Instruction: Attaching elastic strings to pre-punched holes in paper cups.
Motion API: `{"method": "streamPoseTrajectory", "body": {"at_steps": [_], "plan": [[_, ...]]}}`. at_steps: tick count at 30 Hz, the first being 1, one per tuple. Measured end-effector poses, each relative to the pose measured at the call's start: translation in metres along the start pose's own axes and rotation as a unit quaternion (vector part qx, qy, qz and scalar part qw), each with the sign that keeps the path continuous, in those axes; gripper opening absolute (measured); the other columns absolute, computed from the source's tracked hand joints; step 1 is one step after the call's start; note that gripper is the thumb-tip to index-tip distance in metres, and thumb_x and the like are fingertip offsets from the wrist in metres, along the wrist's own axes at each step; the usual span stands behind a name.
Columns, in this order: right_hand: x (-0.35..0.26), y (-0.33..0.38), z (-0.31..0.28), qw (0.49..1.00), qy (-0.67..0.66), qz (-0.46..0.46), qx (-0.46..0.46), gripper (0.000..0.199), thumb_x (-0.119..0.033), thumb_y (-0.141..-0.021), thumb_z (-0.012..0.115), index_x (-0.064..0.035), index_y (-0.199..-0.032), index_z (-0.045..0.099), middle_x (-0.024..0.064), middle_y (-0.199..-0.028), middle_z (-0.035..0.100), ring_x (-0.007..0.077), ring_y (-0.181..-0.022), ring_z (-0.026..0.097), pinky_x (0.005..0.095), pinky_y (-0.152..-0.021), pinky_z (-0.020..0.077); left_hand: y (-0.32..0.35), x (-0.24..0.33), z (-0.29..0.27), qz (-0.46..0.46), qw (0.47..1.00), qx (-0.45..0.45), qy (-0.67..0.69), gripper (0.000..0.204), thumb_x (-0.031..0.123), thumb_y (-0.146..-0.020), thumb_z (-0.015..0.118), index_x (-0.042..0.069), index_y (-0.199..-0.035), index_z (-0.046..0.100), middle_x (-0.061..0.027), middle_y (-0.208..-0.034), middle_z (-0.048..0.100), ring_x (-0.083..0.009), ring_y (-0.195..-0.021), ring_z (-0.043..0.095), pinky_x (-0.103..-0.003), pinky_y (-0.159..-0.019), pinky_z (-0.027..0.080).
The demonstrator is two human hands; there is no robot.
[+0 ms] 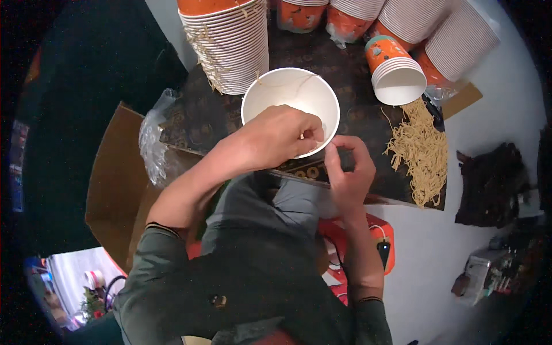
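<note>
A white paper cup (293,89) stands at the table's near edge with its wide mouth toward me; thin strand-like marks cross its inner wall. My left hand (276,138) reaches over the mouth, its fingers curled closed just inside the right rim. A small pale bit shows at those fingertips, too small to name. At the outside of the same rim, my right hand (351,167) has thumb and forefinger pinched together on the cup's edge. To the right lies a heap of thin yellow noodles (422,158) on the dark table (224,123).
A tall stack of nested paper cups (236,52) with noodle strands stuck on it stands at back left. More stacks (411,20) line the far side. A short orange-and-white stack (397,77) lies tipped near the noodles. Left are clear plastic (152,141) and an open cardboard box (112,184).
</note>
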State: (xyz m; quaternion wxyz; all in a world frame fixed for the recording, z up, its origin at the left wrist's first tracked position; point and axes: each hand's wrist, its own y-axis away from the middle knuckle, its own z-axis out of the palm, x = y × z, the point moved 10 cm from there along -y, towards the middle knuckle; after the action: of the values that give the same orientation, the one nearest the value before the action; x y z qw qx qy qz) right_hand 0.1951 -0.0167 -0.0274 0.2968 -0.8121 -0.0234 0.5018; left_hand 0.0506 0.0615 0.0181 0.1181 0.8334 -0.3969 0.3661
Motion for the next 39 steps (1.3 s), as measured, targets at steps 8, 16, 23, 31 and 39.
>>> {"method": "streamPoseTrajectory", "body": {"at_steps": [8,16,23,31,39], "plan": [[0.005,0.004,0.003,0.999,-0.005,0.038,-0.006,0.014,-0.004,-0.092,0.079,-0.0042,-0.105,0.073,0.0104,-0.102,0.076,0.0258,-0.096,0.074,0.036,-0.087,0.056,0.002,0.001,-0.005,0.025,1.0,0.001,0.003,0.021,0.022,-0.1,0.066,0.002,-0.101,0.07,-0.0203,-0.084,0.073,-0.0423,-0.082,0.071,-0.051,-0.076,0.053],[-0.021,-0.01,0.001,0.991,0.106,-0.039,-0.078,0.016,-0.006,-0.092,0.082,-0.0078,-0.107,0.077,0.0092,-0.097,0.075,0.0294,-0.091,0.069,0.0413,-0.084,0.0535,0.006,-0.009,-0.015,-0.011,0.995,-0.001,0.099,0.023,0.023,-0.099,0.063,-0.001,-0.099,0.066,-0.0198,-0.083,0.071,-0.0355,-0.08,0.07,-0.047,-0.077,0.053],[-0.056,-0.034,-0.022,0.952,0.225,-0.172,-0.117,0.021,-0.005,-0.09,0.083,-0.0097,-0.109,0.076,0.0089,-0.096,0.071,0.029,-0.088,0.065,0.0434,-0.083,0.0499,0.003,-0.014,-0.013,-0.004,0.987,0.014,0.161,0.021,0.021,-0.099,0.065,0.0,-0.1,0.067,-0.0156,-0.085,0.072,-0.0292,-0.079,0.071,-0.044,-0.077,0.055],[-0.081,-0.054,-0.028,0.965,0.088,-0.236,-0.067,0.022,-0.008,-0.095,0.081,-0.0084,-0.116,0.074,0.0113,-0.096,0.069,0.0288,-0.086,0.072,0.0401,-0.073,0.0573,-0.002,-0.009,-0.007,0.001,0.98,0.034,0.195,0.019,0.021,-0.101,0.068,0.002,-0.1,0.069,-0.0072,-0.086,0.072,-0.0159,-0.082,0.069,-0.036,-0.078,0.056],[-0.049,-0.056,-0.005,0.973,0.078,-0.077,-0.202,0.017,-0.013,-0.096,0.081,-0.0087,-0.112,0.076,0.01,-0.093,0.069,0.0249,-0.083,0.07,0.0361,-0.074,0.0562,-0.008,-0.009,-0.004,-0.015,0.976,0.026,0.218,0.022,0.022,-0.102,0.069,0.0,-0.102,0.07,-0.0059,-0.085,0.07,-0.0141,-0.08,0.064,-0.036,-0.077,0.055]]}}
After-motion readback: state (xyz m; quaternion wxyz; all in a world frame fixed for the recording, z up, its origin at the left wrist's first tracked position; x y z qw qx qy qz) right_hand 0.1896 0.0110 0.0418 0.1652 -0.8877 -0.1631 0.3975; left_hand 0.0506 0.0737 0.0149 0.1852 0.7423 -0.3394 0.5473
